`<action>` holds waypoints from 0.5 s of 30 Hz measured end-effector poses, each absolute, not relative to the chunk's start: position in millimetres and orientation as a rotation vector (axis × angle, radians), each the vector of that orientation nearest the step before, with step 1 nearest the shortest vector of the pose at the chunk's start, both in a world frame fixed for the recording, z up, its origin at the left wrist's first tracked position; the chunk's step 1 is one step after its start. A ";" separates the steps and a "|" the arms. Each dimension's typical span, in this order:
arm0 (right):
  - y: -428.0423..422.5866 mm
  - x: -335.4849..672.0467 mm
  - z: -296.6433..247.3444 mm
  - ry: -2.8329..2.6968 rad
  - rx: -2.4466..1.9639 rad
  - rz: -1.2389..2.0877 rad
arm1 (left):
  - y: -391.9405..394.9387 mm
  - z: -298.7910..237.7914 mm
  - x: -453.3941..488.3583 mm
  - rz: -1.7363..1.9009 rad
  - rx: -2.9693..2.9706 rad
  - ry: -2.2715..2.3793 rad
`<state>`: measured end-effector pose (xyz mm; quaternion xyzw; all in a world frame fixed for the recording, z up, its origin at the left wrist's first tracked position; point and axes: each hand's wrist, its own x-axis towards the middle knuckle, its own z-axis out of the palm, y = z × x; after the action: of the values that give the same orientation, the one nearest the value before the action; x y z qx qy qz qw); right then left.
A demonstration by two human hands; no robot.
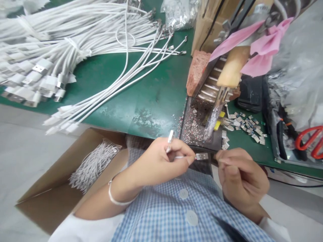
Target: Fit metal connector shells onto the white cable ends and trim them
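My left hand is closed on a short white USB cable. The cable's bare metal USB plug pokes out past the thumb and forefinger, pointing right. A second small metal-and-white connector end stands up from between the fingers of the same hand. Just to the right, my right hand is pinched, thumb against forefinger; whatever it holds is too small to make out. Both hands are over my lap, at the front edge of the green table. Above them, a soldering iron with a wooden handle slants downward.
Bundled white cables and a few loose ones lie at left. Small metal plug parts are scattered near the grimy dark pad. A brick and red-handled scissors sit right. A cardboard box holds more cables.
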<state>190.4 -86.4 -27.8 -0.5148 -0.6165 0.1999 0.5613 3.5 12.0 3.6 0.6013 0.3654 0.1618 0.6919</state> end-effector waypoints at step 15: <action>-67.4 184.9 -20.6 -1.606 -1.185 0.338 | 21.6 13.6 10.2 0.408 1.351 0.815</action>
<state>184.9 -67.4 -20.6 -0.4964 -0.6727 0.1418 0.5301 10.2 21.6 13.6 0.6034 0.3638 0.1821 0.6859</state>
